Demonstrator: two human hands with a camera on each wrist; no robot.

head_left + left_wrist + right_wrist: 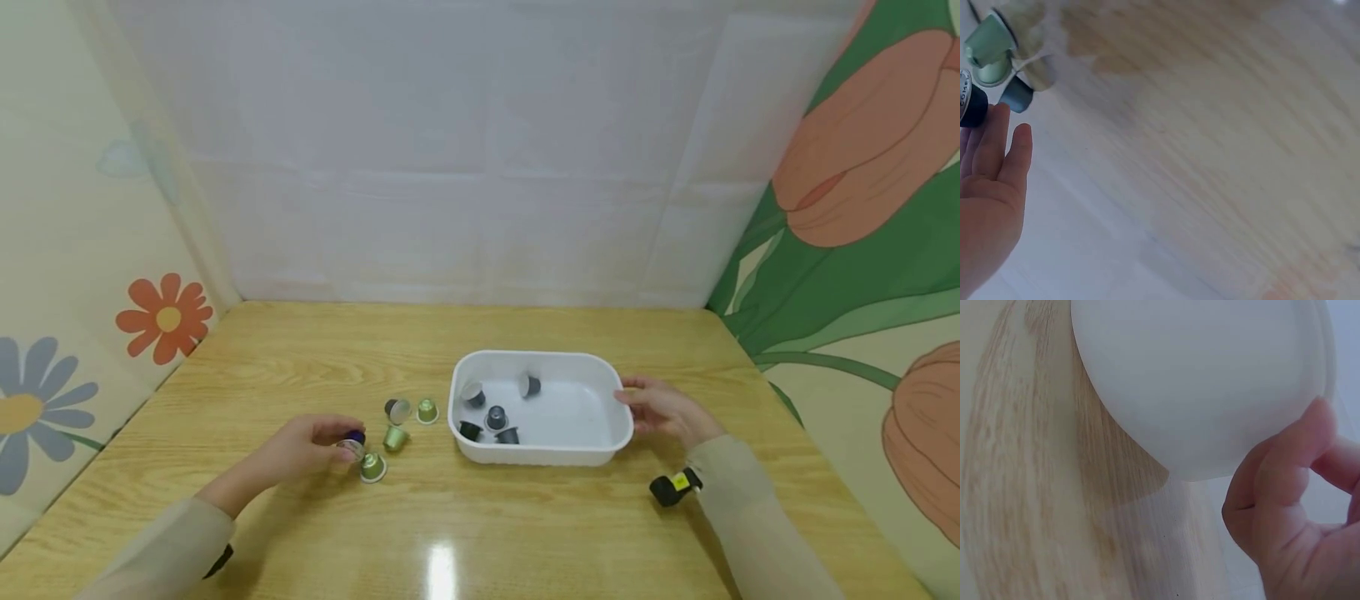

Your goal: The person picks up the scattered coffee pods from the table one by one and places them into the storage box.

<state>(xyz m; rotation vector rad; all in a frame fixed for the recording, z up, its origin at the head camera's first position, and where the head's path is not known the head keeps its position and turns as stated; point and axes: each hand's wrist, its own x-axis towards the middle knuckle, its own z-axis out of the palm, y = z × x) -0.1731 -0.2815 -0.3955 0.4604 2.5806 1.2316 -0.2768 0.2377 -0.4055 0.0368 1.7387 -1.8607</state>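
My left hand [303, 450] pinches a dark blue coffee capsule [356, 437] just above the table. In the left wrist view, this capsule [974, 109] shows a pale printed lid beside the fingertips. Close by lie green capsules, one upright [372, 467], one tipped on its side [396, 438] and one farther back [427, 410]. A dark capsule [398, 409] rests on its side near them, its pale lid showing. My right hand [663, 408] grips the right end of a white plastic tub [543, 456], thumb over the rim [1329, 356]. Several dark and grey capsules [497, 417] sit inside, mostly toward the left.
The wooden table [337, 533] reaches back to a white cloth [480, 167]. Flower-printed cloths [862, 333] hang at both sides. A black wrist strap [667, 490] is on the right wrist.
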